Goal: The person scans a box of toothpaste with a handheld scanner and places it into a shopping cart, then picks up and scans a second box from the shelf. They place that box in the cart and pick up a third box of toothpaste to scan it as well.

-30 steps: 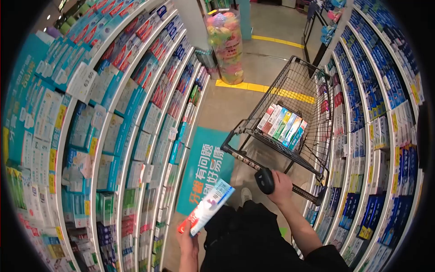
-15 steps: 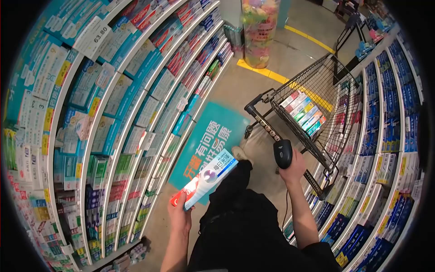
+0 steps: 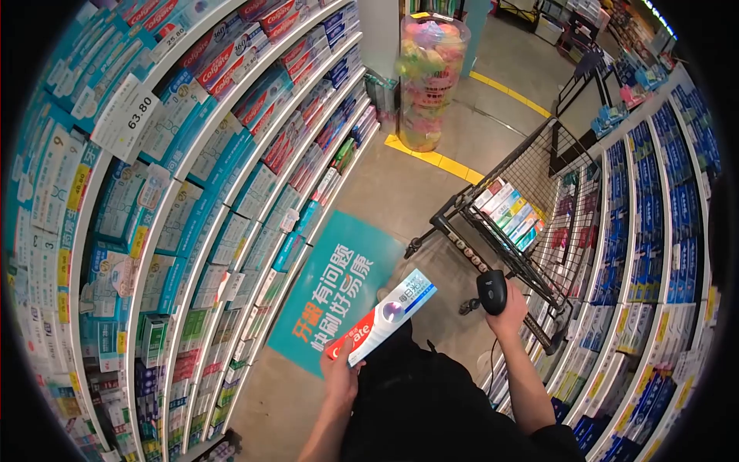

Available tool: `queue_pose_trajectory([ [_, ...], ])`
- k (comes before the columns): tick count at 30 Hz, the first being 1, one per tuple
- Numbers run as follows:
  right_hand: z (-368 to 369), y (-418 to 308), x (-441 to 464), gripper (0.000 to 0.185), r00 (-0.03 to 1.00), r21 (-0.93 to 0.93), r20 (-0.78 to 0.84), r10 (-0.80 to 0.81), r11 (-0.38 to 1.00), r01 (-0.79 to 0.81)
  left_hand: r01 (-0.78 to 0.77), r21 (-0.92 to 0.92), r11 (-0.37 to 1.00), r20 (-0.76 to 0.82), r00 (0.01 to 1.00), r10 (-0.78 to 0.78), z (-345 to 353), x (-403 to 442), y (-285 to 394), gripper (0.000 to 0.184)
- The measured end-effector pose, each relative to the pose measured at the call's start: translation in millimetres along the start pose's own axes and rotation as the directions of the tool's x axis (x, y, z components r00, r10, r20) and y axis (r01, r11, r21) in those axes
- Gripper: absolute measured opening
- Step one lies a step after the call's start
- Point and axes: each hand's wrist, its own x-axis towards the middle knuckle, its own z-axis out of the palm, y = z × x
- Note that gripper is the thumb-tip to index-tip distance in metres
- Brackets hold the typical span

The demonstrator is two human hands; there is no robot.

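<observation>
Gripping toothpaste box [image 3: 391,309] in our left hand [image 3: 340,379], scanner [image 3: 490,292] in our right hand [image 3: 511,311] | box now nearer scanner | gap smaller, no contact

Cart handle [image 3: 466,252] perhaps tight against scanner [image 3: 491,292]

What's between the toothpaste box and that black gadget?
In the head view, grey floor and a cart wheel show between the box and gadget.

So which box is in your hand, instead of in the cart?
The white box with a red end, held in the left hand; being gripped sets it apart from the boxes in a row inside the cart.
</observation>
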Motion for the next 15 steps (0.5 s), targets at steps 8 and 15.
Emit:
queue_pose_trajectory([
  [8, 2, 43, 63, 0.062, 1.000, -0.004, 0.007, -0.017, 1.000, 0.017, -0.006, -0.055, 0.998, -0.082, 0.997, 0.001, 45, 11, 13, 0.026],
  [15, -2, 79, 116, 0.066, 0.996, -0.046, 0.094, -0.005, 0.999, 0.009, -0.023, 0.068, 0.997, -0.099, 0.995, 0.029, 76, 2, 9, 0.034],
])
